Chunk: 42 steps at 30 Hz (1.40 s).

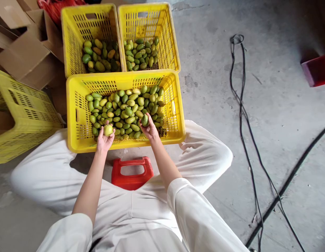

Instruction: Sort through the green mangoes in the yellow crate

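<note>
My left hand (105, 140) is closed around a pale yellow-green fruit (108, 130) above the near left rim of the front yellow crate (125, 77). In my right hand (151, 130), a darker green fruit (145, 120) sits between thumb and fingers, over the crate's right half. Below both hands, many small oval fruits (128, 111), green to yellow and mango-like, lie heaped in this crate. Their exact kind I cannot tell. The crate stands between my bent legs, its near edge close to my wrists.
Behind it stand two more yellow crates, the back left one (73, 42) and back right one (164, 35), both part-filled with similar fruit. Cardboard boxes (26, 52) and another yellow crate (33, 108) are at left. A red stool (132, 182) is below me; black cables (242, 105) cross the floor.
</note>
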Each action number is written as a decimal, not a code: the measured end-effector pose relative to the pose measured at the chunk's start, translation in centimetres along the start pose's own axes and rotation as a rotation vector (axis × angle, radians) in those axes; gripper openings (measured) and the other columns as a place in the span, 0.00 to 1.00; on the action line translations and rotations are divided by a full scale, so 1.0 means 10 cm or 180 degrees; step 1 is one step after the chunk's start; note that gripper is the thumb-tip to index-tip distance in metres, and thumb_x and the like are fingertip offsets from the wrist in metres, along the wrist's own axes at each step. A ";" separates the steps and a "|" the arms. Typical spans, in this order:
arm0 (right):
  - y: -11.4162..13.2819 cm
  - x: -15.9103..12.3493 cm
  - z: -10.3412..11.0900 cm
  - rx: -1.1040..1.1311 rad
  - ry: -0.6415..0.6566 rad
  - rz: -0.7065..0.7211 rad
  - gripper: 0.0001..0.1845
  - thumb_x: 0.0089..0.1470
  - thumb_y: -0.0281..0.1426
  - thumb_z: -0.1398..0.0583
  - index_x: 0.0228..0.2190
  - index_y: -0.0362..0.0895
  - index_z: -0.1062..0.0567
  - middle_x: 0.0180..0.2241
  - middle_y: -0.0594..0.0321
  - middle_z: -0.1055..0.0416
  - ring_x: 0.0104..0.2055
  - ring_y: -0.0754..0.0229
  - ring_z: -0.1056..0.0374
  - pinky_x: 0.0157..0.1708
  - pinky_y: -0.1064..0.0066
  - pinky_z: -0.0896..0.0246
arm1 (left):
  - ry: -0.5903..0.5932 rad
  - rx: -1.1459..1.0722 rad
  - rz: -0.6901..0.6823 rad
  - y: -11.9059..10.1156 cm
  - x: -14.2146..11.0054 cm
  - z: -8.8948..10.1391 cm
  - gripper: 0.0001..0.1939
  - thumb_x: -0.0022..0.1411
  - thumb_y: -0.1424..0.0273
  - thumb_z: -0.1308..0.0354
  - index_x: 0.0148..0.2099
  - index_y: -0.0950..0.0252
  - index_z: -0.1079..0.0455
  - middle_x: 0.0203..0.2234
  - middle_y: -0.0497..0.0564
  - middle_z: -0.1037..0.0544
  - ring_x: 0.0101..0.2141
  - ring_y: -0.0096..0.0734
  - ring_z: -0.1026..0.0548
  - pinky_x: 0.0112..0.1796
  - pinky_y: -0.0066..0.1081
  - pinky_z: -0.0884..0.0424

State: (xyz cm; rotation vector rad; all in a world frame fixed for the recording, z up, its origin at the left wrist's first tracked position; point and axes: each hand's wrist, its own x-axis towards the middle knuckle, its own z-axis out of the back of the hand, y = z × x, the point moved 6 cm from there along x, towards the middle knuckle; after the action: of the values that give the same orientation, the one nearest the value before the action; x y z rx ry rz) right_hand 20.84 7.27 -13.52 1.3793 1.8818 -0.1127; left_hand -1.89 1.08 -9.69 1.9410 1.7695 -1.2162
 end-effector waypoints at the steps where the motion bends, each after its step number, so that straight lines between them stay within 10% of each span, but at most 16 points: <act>1: 0.00 0.02 0.01 -0.0011 0.0012 0.0044 0.10 0.58 0.33 0.37 0.43 0.53 0.25 0.36 0.70 0.22 0.33 0.64 0.25 0.26 0.75 0.28 | -0.0077 -0.0003 -0.0020 0.00 0.01 0.01 0.16 0.74 0.63 0.52 0.44 0.65 0.24 0.35 0.55 0.21 0.33 0.27 0.25 0.23 0.19 0.35; 9: 0.02 0.03 0.06 0.0361 -0.0035 -0.0091 0.04 0.57 0.30 0.40 0.36 0.47 0.27 0.35 0.64 0.22 0.37 0.63 0.25 0.35 0.73 0.25 | -0.0153 -0.0326 -0.0320 -0.06 0.14 0.09 0.27 0.65 0.44 0.47 0.35 0.65 0.28 0.26 0.50 0.25 0.24 0.23 0.33 0.21 0.22 0.37; 17: 0.05 -0.02 0.08 0.0644 -0.0277 -0.0274 0.04 0.56 0.29 0.44 0.34 0.47 0.29 0.27 0.64 0.28 0.28 0.65 0.30 0.25 0.78 0.29 | -0.0138 -0.0808 0.0024 -0.05 0.13 0.12 0.21 0.73 0.54 0.55 0.57 0.57 0.29 0.32 0.51 0.22 0.29 0.24 0.28 0.21 0.16 0.34; 25: -0.07 -0.02 0.11 0.0338 -0.0447 -0.0772 0.13 0.64 0.38 0.45 0.30 0.44 0.31 0.24 0.63 0.27 0.23 0.66 0.31 0.13 0.83 0.41 | -0.0032 -0.0533 0.0126 -0.02 0.04 0.01 0.22 0.75 0.56 0.59 0.51 0.62 0.28 0.36 0.54 0.22 0.31 0.25 0.28 0.19 0.17 0.37; 42: -0.14 -0.01 0.08 -0.0514 -0.0359 -0.0496 0.04 0.61 0.33 0.40 0.35 0.46 0.25 0.31 0.63 0.20 0.38 0.60 0.21 0.33 0.74 0.22 | -0.0342 -0.0170 -0.0112 0.01 0.02 -0.01 0.15 0.74 0.65 0.50 0.53 0.66 0.26 0.35 0.55 0.23 0.37 0.29 0.24 0.29 0.21 0.30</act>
State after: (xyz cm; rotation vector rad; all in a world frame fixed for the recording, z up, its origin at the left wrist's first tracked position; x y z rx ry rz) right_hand 20.10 6.22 -14.47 1.0956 1.8593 -0.1112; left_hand -1.76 1.27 -9.85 1.7880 1.7703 -1.2468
